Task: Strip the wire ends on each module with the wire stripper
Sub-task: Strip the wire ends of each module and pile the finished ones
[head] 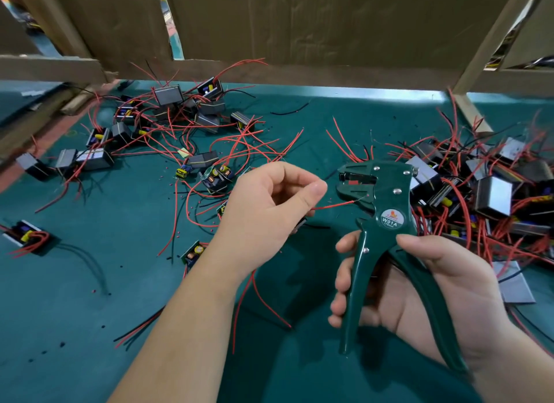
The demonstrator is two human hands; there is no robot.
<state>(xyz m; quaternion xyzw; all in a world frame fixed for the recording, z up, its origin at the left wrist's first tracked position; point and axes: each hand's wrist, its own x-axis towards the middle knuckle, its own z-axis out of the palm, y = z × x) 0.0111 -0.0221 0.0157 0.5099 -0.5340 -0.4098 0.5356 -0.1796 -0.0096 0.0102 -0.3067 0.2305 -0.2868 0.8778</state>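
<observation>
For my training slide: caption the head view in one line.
The left hand holds a red wire to the green wire stripper gripped in the right hand, modules scattered over the teal mat.

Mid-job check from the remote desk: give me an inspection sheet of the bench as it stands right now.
Surface: green mat, dotted with small dark specks.
Job's things: wire stripper, handles spread; red wire, its end at the stripper's head; right module pile; left module group.
Clutter: loose black wire; flat grey piece.
Grippers: left hand holds the red wire; right hand grips the stripper's handles.
Cables: red and black leads tangled among the modules and lying across the mat.
Surroundings: cardboard wall behind; wooden post on the right.
</observation>
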